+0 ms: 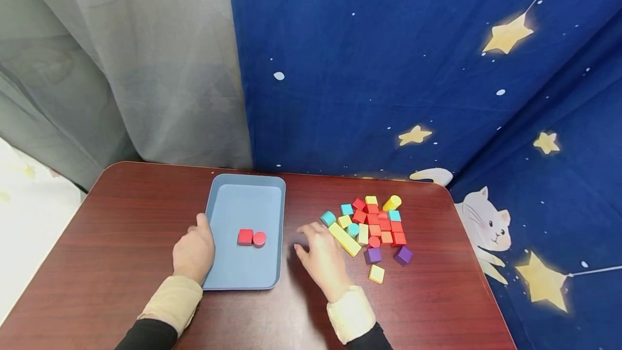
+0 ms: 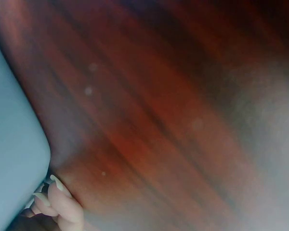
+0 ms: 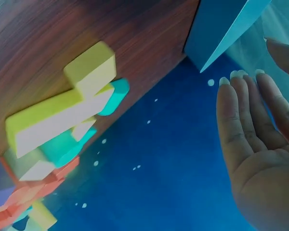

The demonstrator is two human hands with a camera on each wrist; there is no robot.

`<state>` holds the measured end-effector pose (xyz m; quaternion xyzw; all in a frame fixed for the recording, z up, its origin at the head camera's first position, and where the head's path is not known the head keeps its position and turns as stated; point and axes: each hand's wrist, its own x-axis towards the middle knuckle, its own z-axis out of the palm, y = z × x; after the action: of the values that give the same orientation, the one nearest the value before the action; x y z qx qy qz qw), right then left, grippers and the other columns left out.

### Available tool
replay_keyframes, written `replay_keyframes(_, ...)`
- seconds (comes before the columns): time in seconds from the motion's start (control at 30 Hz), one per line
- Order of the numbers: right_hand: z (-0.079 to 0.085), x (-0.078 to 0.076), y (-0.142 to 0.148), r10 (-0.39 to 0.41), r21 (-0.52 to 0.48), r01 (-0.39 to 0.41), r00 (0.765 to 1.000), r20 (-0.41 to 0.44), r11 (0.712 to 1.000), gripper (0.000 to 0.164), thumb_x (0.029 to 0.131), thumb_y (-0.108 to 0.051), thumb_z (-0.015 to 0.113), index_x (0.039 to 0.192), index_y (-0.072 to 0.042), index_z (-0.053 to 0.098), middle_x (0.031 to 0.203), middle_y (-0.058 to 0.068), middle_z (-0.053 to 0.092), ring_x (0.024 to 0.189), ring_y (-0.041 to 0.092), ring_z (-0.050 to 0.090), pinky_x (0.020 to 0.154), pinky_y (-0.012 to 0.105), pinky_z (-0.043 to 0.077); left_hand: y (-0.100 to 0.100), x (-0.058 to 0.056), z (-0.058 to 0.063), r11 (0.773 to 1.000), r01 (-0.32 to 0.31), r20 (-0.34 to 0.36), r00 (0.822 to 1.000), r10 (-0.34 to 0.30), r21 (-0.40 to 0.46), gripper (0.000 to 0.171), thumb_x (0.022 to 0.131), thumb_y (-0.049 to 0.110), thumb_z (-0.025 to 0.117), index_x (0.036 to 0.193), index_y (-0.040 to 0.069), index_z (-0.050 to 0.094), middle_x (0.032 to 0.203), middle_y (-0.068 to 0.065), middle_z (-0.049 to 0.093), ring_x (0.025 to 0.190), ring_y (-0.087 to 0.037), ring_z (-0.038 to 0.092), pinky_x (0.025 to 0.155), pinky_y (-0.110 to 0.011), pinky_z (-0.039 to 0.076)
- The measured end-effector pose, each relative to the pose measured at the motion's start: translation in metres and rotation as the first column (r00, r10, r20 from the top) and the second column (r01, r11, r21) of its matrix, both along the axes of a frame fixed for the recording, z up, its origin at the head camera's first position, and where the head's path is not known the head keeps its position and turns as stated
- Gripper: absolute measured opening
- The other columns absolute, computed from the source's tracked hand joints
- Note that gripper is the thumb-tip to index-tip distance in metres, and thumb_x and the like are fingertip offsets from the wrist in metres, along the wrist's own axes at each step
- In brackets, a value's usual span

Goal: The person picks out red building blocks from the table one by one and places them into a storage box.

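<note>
My left hand [image 1: 194,250] grips the left rim of a shallow blue-grey tray [image 1: 223,269]. In the left wrist view its curled fingers [image 2: 62,204] show at the tray's edge. A red cube [image 1: 245,237] and a red cylinder [image 1: 259,240] sit side by side inside the tray. My right hand [image 1: 320,255] hovers over the table between the tray and a cluster of blocks, its fingertips toward the tray's right side. In the right wrist view that hand's fingers [image 3: 248,108] are gently bent, thumb apart, and no block shows between them. A long yellow block [image 1: 345,239] is nearest to it.
Red cubes [image 1: 372,219], turquoise pieces [image 1: 328,218] and a standing yellow cylinder [image 1: 391,203] crowd the right of the table. Two purple cubes [image 1: 373,255] and a pale yellow cube [image 1: 376,274] lie nearer. Curtains [image 1: 340,96] hang behind the table's far edge.
</note>
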<state>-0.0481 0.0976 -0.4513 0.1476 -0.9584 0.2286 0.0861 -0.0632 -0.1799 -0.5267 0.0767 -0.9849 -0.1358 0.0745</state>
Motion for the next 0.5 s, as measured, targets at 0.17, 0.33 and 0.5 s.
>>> replay_keyframes(0.17,-0.001,0.001,0.014,-0.029,0.022,0.028,0.999,0.022,0.999,0.024,0.079,-0.025,0.077,0.1,-0.015,0.07,0.097,-0.006,0.065,0.089,0.012,0.065,0.07,0.027,0.048,0.0,-0.001,0.0,1.0,-0.005,-0.002,1.0,0.005,0.006,0.007,0.094,0.001,0.032,0.099,-0.004,0.033,0.061,-0.019,0.044,0.045,-0.038,0.054,0.041,-0.048,0.039)
replay_keyframes(0.33,-0.004,0.001,0.028,-0.058,0.053,0.057,0.998,0.017,0.997,0.024,0.077,-0.025,0.079,0.098,-0.016,0.07,0.095,-0.005,0.065,0.088,0.015,0.066,0.068,0.029,0.048,0.0,-0.001,0.001,1.0,-0.005,0.017,1.0,0.005,0.012,0.008,0.094,0.002,0.031,0.1,-0.003,0.033,0.063,-0.021,0.046,0.048,-0.04,0.056,0.042,-0.048,0.04)
replay_keyframes(0.5,-0.005,0.0,0.044,-0.077,0.066,0.077,0.997,0.002,0.995,0.025,0.075,-0.023,0.08,0.096,-0.015,0.07,0.092,-0.003,0.065,0.082,0.017,0.065,0.063,0.029,0.047,-0.001,-0.001,0.002,1.0,-0.002,0.037,0.999,0.002,0.007,0.006,0.094,0.001,0.031,0.099,-0.003,0.032,0.064,-0.022,0.048,0.049,-0.04,0.057,0.043,-0.049,0.041)
